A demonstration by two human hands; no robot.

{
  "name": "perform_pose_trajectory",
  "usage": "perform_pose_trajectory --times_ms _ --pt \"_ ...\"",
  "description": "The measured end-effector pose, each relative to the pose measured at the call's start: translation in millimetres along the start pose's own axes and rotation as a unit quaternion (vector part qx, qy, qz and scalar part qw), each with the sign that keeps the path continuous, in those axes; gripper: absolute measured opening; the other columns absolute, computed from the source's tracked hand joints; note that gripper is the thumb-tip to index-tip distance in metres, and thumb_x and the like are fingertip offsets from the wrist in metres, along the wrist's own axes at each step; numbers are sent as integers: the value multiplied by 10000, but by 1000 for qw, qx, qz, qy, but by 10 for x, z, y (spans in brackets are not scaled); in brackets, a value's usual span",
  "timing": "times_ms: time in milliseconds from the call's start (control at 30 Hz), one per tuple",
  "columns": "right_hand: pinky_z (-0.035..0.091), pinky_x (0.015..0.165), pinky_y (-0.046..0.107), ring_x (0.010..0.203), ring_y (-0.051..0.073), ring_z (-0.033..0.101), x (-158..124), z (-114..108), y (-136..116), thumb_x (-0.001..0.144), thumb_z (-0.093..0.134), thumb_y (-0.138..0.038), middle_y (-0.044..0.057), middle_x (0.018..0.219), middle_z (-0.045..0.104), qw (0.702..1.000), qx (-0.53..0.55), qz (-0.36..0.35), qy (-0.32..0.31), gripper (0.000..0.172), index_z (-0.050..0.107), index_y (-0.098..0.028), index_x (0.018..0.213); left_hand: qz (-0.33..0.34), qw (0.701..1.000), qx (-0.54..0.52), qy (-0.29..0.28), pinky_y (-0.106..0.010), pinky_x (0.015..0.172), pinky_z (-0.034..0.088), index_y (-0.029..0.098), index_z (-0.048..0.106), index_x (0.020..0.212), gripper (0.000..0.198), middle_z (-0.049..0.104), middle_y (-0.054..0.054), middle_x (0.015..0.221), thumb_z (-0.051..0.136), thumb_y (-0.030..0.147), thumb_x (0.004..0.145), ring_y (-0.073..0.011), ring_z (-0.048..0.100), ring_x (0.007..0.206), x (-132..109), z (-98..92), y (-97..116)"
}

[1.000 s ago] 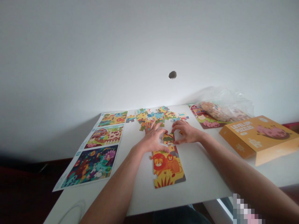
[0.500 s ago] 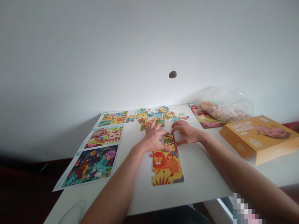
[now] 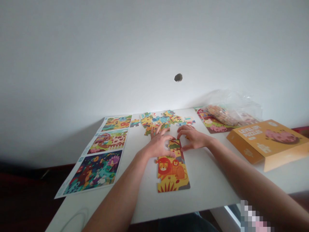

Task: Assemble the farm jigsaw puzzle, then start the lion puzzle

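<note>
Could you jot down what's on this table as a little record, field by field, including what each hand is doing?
Left hand: left hand lies flat on the top of the lion puzzle strip.
Right hand: right hand touches the strip's top piece from the other side.
Loose pieces: pile of pieces beyond the hands.
Left of strip: picture sheet with three scenes.
Right side: orange box; plastic bag of pieces behind it.
Surface: white table.

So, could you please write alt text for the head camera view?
Both hands, left hand and right hand, press flat on a puzzle piece at the top of a joined lion puzzle section on a white table. Loose pieces lie beyond, picture sheets left, an orange box right.
</note>
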State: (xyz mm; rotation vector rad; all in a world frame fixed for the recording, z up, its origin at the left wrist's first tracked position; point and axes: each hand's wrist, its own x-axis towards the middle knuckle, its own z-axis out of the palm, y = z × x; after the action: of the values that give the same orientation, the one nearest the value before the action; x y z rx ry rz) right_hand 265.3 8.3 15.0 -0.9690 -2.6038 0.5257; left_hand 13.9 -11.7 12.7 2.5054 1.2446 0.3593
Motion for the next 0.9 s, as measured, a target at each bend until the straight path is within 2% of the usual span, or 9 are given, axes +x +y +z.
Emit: perform_pose_trajectory --times_ms 133,200,367,633,900 --pt "307 1060 504 1183 298 481 -2 0 -7 704 773 -558 85 1201 546 1000 7 3 3 468 677 -264 1055 -17 1000 -18 10 -705 1131 52 334 655 1194 537 367 -68 1537 698 606 732 -431 57 1479 -11 -18 5" --pt "308 1060 501 1178 294 485 2 2 -8 717 765 -550 83 1199 547 1000 9 5 5 445 679 -261 1045 -24 999 -17 17 -692 1139 61 327 643 1214 492 370 -74 1535 693 528 768 -416 69 1482 -13 -20 6" --pt "311 1061 502 1178 294 485 11 7 -1 720 765 -543 85 1198 545 1000 6 6 4 443 679 -259 1048 -28 999 -8 18 -679 1148 69 324 644 1211 543 371 -79 1533 756 491 706 -423 82 1478 -6 0 -4" --pt "322 1057 506 1175 296 486 8 5 0 730 770 -498 89 1194 546 1000 3 1 6 408 679 -256 1045 -22 1000 -5 17 -678 1152 83 341 650 1203 544 362 -65 1535 761 504 697 -425 63 1480 0 21 -39" --pt "324 1052 496 1169 291 489 15 17 10 724 773 -509 91 1188 549 1000 3 2 6 424 678 -244 1041 -25 1000 -3 15 -676 1152 78 319 688 1106 457 362 -54 1536 762 505 695 -427 66 1479 -1 18 -28"
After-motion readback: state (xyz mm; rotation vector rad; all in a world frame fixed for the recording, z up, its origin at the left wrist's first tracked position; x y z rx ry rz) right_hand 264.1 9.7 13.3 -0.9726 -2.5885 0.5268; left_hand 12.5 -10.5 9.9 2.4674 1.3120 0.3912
